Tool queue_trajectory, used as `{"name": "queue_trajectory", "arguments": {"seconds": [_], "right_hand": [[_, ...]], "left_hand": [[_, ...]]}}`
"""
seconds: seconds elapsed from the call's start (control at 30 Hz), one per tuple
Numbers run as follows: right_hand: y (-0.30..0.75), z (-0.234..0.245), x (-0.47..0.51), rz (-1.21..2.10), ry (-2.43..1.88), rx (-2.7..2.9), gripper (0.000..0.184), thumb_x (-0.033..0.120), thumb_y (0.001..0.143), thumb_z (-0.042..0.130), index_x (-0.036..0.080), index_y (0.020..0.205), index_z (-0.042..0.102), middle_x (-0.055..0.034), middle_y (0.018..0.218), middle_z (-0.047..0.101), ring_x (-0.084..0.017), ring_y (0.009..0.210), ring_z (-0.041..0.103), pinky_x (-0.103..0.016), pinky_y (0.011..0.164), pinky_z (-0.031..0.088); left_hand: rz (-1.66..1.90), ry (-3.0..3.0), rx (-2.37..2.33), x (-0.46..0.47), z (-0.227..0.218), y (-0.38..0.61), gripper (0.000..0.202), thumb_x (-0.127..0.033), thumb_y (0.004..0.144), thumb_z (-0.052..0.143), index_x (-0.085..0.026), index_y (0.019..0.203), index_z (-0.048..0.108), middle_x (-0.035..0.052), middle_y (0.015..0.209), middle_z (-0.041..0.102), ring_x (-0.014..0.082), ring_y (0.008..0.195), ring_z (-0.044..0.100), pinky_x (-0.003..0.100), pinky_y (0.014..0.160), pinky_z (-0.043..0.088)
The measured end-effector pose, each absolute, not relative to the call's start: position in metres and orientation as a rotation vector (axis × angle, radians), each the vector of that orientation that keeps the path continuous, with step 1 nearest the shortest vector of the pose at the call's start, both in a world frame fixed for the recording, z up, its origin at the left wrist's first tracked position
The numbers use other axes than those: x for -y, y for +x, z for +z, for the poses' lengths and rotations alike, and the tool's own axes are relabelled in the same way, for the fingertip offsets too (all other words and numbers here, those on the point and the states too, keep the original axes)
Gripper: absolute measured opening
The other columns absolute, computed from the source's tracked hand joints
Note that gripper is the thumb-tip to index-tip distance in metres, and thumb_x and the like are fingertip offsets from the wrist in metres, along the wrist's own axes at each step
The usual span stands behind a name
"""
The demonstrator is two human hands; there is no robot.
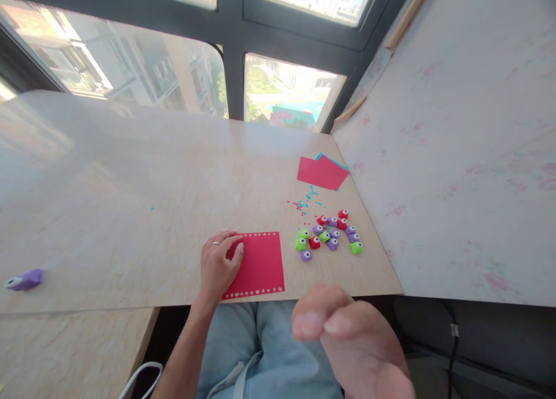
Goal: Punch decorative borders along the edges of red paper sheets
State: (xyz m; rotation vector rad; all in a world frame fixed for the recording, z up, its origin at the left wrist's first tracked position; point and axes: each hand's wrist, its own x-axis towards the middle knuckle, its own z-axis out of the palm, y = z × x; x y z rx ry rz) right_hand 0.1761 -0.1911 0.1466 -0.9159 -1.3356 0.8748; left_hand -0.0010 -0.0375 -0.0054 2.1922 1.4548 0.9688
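A sheet of red paper lies at the table's front edge, with rows of small punched holes along its top and bottom edges. My left hand rests on its left part, fingers stretched over the paper and thumb apart from them. Close to the camera, past the table's front edge, my right hand is raised above my lap. Its fingers are curled with the tips pressed together; anything between them is hidden. Several small red, purple and green craft punches stand in a group right of the paper.
Red and blue sheets lie overlapped by the wall. Red and blue paper bits are scattered before them. A larger purple punch lies far left. Windows border the table's back, and a flowered wall its right side.
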Motion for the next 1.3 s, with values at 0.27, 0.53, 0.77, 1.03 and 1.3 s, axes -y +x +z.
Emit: {"name": "queue_trajectory", "arguments": {"seconds": [0.27,0.53,0.77,1.03,1.3], "right_hand": [[0.283,0.059,0.166,0.32,-1.663,1.511,0.033,0.038,0.094,0.057,0.027,0.125,0.062,-0.0095,0.127,0.065,-0.028,0.122,0.057,-0.05,0.104,0.048],[0.361,0.011,0.143,-0.036,-1.88,1.48,0.044,0.042,0.094,0.051,0.023,0.134,0.055,-0.0148,0.141,0.053,-0.031,0.135,0.046,-0.057,0.112,0.036],[0.384,-0.013,0.127,0.071,-1.934,1.456,0.056,0.047,0.091,0.054,0.018,0.139,0.051,-0.0181,0.145,0.049,-0.033,0.137,0.043,-0.056,0.112,0.037],[0.382,-0.02,0.131,0.119,-1.865,1.428,0.043,0.041,0.094,0.051,0.018,0.129,0.059,-0.0166,0.133,0.061,-0.029,0.126,0.055,-0.051,0.109,0.042],[0.385,-0.022,0.132,0.155,-1.834,1.349,0.047,0.046,0.091,0.055,0.017,0.128,0.06,-0.0162,0.13,0.063,-0.03,0.123,0.057,-0.052,0.107,0.044]], "left_hand": [[0.716,2.493,-1.388,0.044,-0.013,0.003,0.038,-0.038,0.091,0.052,-0.022,0.124,0.065,0.0147,0.141,0.056,0.0326,0.134,0.048,0.056,0.116,0.028],[0.667,2.511,-1.505,0.025,-0.02,0.016,0.046,-0.041,0.095,0.044,-0.015,0.13,0.06,0.0209,0.147,0.047,0.0373,0.143,0.034,0.058,0.115,0.028],[0.678,2.465,-1.628,-0.03,-0.016,0.049,0.044,-0.038,0.094,0.042,-0.012,0.125,0.061,0.0241,0.139,0.053,0.0391,0.137,0.041,0.059,0.111,0.03],[0.913,2.361,-1.552,-0.033,-0.006,0.091,0.04,-0.041,0.097,0.042,-0.012,0.117,0.062,0.0244,0.142,0.051,0.0349,0.143,0.034,0.058,0.115,0.027],[1.057,2.497,-1.156,0.008,0.01,0.094,0.035,-0.038,0.1,0.044,-0.017,0.125,0.057,0.0163,0.14,0.054,0.0274,0.142,0.039,0.048,0.112,0.04]]}}
